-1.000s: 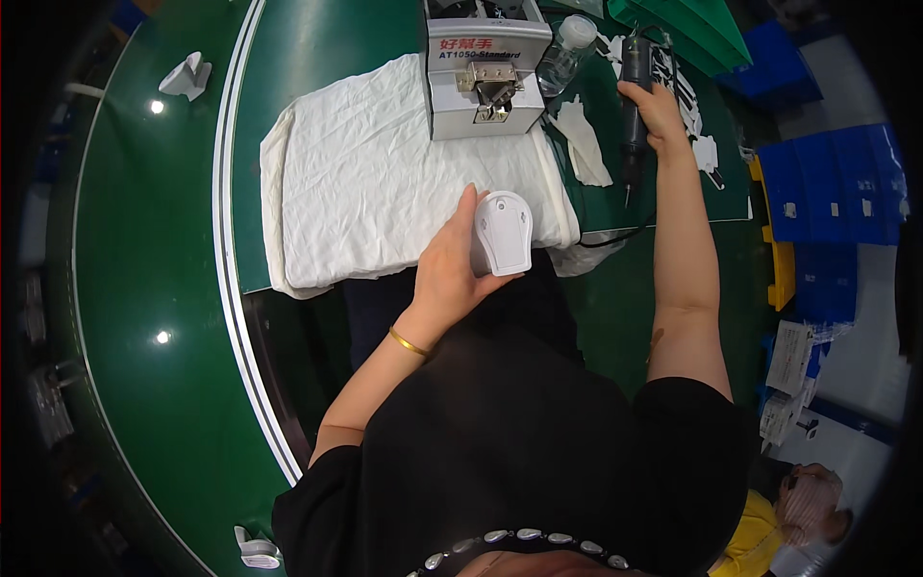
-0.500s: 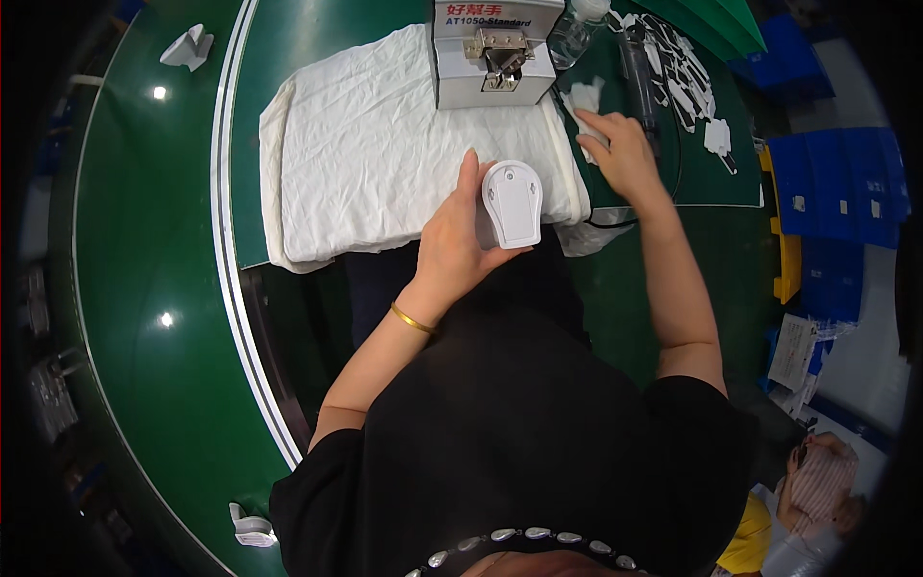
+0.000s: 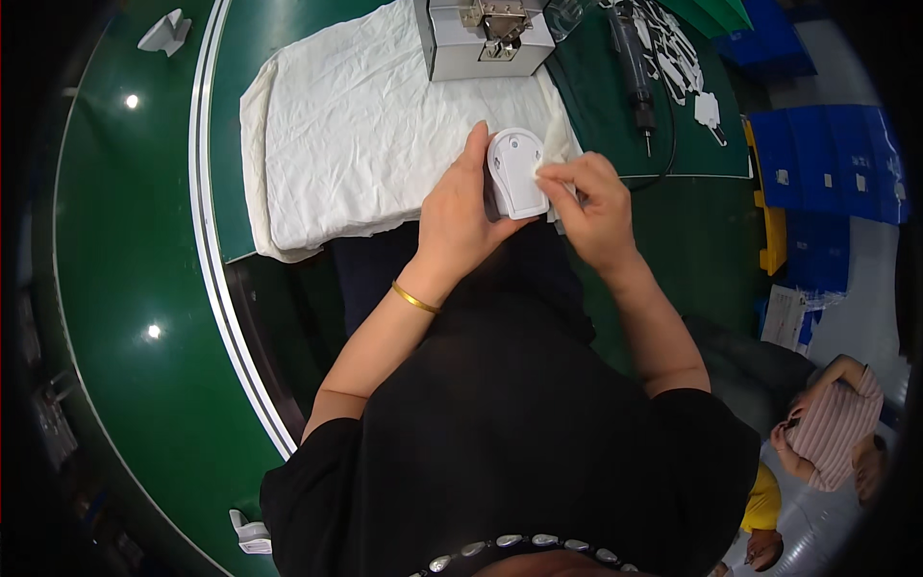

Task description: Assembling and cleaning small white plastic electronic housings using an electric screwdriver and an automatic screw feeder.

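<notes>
My left hand [image 3: 456,207] is wrapped round a white plastic housing [image 3: 517,178], rounded at its far end and narrower at the near end. Its recessed face with small screw holes is turned up. Pinched in the fingers of my right hand [image 3: 594,204] is a white crumpled cloth [image 3: 556,144], which meets the housing's right edge. Both hands are above the front right part of a white cloth-covered pad [image 3: 336,144]. How far the wiping cloth reaches under my right fingers is hidden.
A grey-white screw feeder [image 3: 488,53] stands behind the pad. To its right lie a black electric screwdriver [image 3: 632,72] with a cable and several white and black parts [image 3: 678,62]. White pieces [image 3: 165,33] rest on the green surface at left. Blue bins [image 3: 832,163] and other people [image 3: 836,423] are at right.
My right hand has picked up the white cloth from beside the pad and brought it left to the housing. The view has shifted slightly, and the people at lower right show more.
</notes>
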Tool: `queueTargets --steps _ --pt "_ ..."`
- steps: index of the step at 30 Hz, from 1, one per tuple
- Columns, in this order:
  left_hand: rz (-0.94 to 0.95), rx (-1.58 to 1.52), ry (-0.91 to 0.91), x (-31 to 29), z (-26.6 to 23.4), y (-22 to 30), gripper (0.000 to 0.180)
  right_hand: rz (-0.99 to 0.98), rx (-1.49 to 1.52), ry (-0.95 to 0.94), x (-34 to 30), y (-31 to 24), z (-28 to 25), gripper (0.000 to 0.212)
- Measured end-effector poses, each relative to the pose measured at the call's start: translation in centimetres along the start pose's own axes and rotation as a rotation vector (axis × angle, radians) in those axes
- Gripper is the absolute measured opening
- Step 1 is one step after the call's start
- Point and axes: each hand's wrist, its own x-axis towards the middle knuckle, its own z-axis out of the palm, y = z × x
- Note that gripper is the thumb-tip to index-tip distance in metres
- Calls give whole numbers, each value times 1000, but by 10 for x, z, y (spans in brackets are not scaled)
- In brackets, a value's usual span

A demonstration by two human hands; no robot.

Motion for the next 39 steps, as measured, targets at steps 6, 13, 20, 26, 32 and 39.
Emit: queueTargets --steps 6,13,20,26,32,39 --pt "34 -7 14 -1 1 -3 111 103 99 -80 -19 -1 -1 6" --pt "-10 16 -6 0 -1 -2 110 185 116 -244 -21 -7 -23 6" --pt "-26 21 -15 -3 -2 -2 112 -123 -327 -149 5 -10 -45 10" --pt "-49 5 -31 1 -2 1 112 -85 123 -178 -7 9 -6 21" --pt "-28 5 -32 0 -2 -3 113 -277 121 -271 -3 2 0 25" --pt "2 -6 -13 1 -2 -4 111 -280 97 -237 -4 19 -23 26"
